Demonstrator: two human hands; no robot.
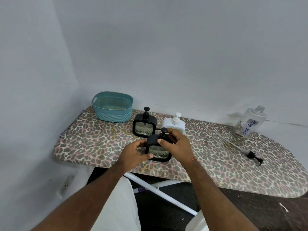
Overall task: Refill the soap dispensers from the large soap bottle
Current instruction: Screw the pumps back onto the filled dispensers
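Left hand [135, 151] grips dispenser [158, 150] body, right hand [175, 141] pinches its pump [164, 133]; risk: twisting tips it into the 2 dispensers behind.

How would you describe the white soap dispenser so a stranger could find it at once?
On the leopard-print ironing board, look near the wall, right of the blue basket. Beside a black dispenser stands the white soap dispenser: the only one there with a white body and pump.

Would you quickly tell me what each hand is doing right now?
Left hand: holds the near black dispenser by its side.
Right hand: grips the same dispenser's pump top.
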